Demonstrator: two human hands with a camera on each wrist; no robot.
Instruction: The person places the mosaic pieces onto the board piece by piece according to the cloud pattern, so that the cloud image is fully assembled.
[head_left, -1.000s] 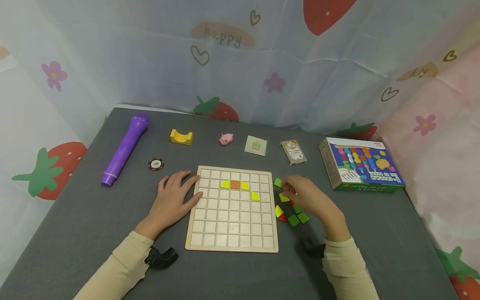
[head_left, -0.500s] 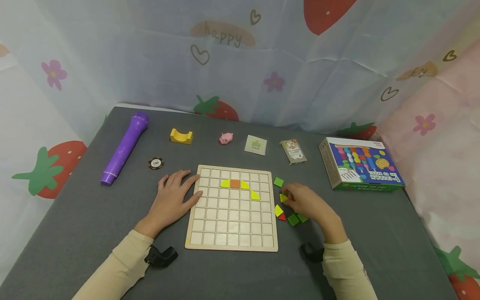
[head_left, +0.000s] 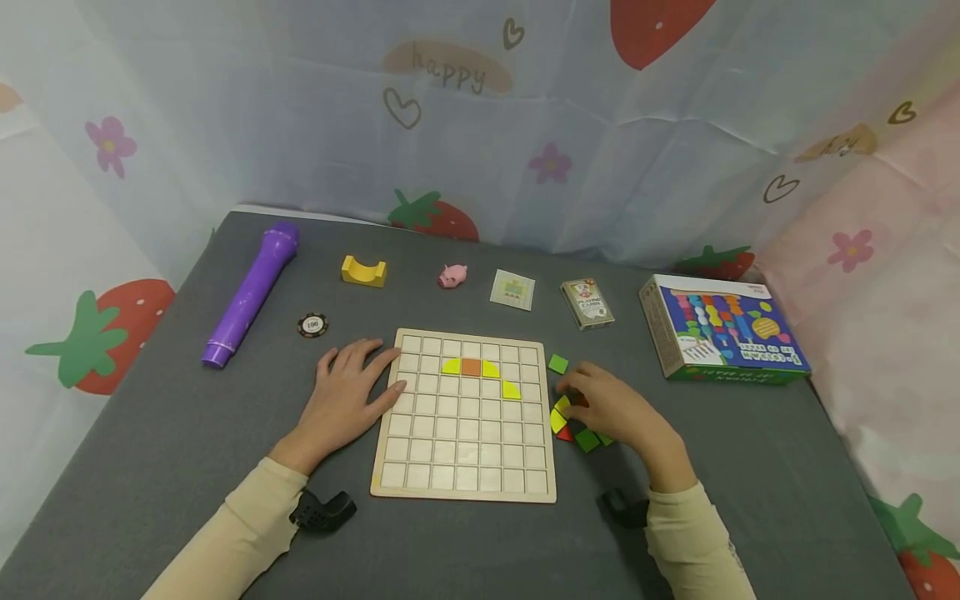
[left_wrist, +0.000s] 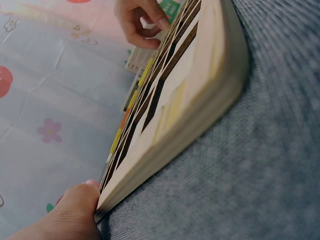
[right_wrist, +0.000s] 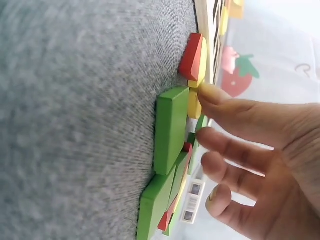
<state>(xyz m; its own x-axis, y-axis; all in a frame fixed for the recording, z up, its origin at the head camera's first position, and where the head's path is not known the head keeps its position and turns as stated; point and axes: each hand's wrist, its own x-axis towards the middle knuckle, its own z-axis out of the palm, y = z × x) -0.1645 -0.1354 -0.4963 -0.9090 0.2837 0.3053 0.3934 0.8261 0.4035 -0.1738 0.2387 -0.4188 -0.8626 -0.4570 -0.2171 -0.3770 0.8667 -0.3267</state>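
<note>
In the head view, my left hand (head_left: 341, 404) lies at the left edge of a wooden grid board (head_left: 468, 492), fingers spread, with index finger and thumb on its rim. Three yellow quarter-round tiles (head_left: 511, 390) and an orange square tile (head_left: 471, 367) sit in its cells. Right of the board, my right hand (head_left: 611, 404) hovers over loose tiles. Its thumb touches or nearly touches a yellow tile (right_wrist: 194, 104) in the right wrist view, its fingers loosely bent and apart from the thumb. Beside it lie a red tile (right_wrist: 191, 57) and green square tiles (right_wrist: 171, 132); some are partly hidden.
Along the back stand a purple microphone (head_left: 251, 296), a yellow arched block (head_left: 363, 272), a pink pig figure (head_left: 452, 276), a patterned card (head_left: 513, 290), a playing-card box (head_left: 587, 303) and a large colourful box (head_left: 723, 329). A poker chip (head_left: 312, 325) lies left of the board.
My right hand has shifted slightly, and the yellow tile under it has slid toward the other loose yellow tile. The upper green tile has come into full view. My left hand stays put.
</note>
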